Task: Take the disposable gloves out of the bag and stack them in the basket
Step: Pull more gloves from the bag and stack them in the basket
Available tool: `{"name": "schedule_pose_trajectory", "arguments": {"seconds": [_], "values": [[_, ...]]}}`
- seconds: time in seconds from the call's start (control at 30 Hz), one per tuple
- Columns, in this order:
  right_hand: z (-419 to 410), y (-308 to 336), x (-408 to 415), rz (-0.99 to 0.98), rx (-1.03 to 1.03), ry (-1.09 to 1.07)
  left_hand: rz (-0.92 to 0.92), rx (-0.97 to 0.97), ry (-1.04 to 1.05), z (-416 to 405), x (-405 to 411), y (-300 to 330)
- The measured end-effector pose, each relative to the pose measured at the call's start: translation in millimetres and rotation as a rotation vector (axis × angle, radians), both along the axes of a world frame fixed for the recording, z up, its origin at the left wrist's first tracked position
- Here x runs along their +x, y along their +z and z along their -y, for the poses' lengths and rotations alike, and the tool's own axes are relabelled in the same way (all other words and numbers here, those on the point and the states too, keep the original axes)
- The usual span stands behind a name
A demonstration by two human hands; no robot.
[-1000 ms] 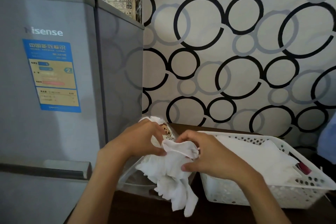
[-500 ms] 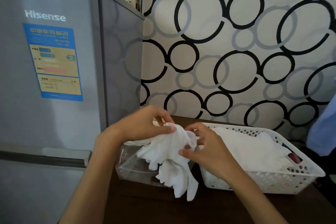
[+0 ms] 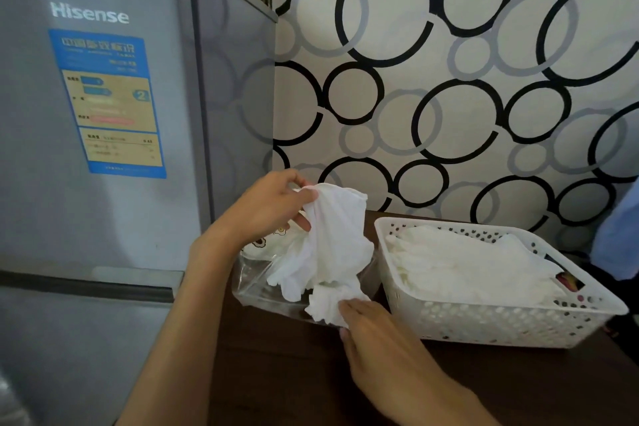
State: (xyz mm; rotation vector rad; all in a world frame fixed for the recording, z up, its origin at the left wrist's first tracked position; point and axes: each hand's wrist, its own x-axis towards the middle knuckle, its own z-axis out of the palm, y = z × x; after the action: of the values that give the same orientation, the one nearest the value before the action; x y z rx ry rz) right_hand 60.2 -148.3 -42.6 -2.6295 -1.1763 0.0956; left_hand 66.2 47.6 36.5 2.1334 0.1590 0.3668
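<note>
A thin white disposable glove [image 3: 332, 245] hangs crumpled above the clear plastic bag [image 3: 256, 284]. My left hand [image 3: 269, 207] pinches the glove's top edge and holds it up. Lower down, my right hand [image 3: 377, 332] holds the glove's dangling finger end; its fingertips are hidden under the film. The bag lies open on the dark wooden table, just left of the white perforated basket [image 3: 484, 325]. A pile of white gloves [image 3: 463, 263] lies in the basket.
A grey Hisense fridge [image 3: 103, 149] stands close on the left, against the table. A wall with a circle pattern rises behind. A red and yellow item [image 3: 570, 282] shows at the basket's right end. Blue cloth [image 3: 619, 235] hangs at the right edge.
My left hand has lifted the glove's top end higher. My right hand has let go of the upper part and dropped to the glove's lower end.
</note>
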Motion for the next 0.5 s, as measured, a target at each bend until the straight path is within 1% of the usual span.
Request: {"name": "schedule_pose_trajectory", "arguments": {"seconds": [0.1, 0.2, 0.3, 0.4, 0.5], "values": [[-11.2, 4.4, 5.6, -0.04, -0.055, 0.068, 0.018, -0.008, 0.008, 1.4, 0.1, 3.2], [-33.4, 5.2, 23.2, -0.176, -0.113, 0.1, 0.038, -0.016, 0.019, 4.0, 0.4, 4.2], [-50.7, -3.9, 45.4, -0.279, -0.165, 0.077, 0.093, -0.062, 0.089, 4.0, 2.3, 4.1], [-48.1, -14.1, 55.5, -0.23, -0.152, 0.072, 0.18, -0.168, 0.191, -1.8, 4.3, 7.0], [-33.9, -6.3, 48.6, -0.151, -0.111, 0.101, 0.188, -0.197, 0.232, -6.9, 4.6, 8.4]]}}
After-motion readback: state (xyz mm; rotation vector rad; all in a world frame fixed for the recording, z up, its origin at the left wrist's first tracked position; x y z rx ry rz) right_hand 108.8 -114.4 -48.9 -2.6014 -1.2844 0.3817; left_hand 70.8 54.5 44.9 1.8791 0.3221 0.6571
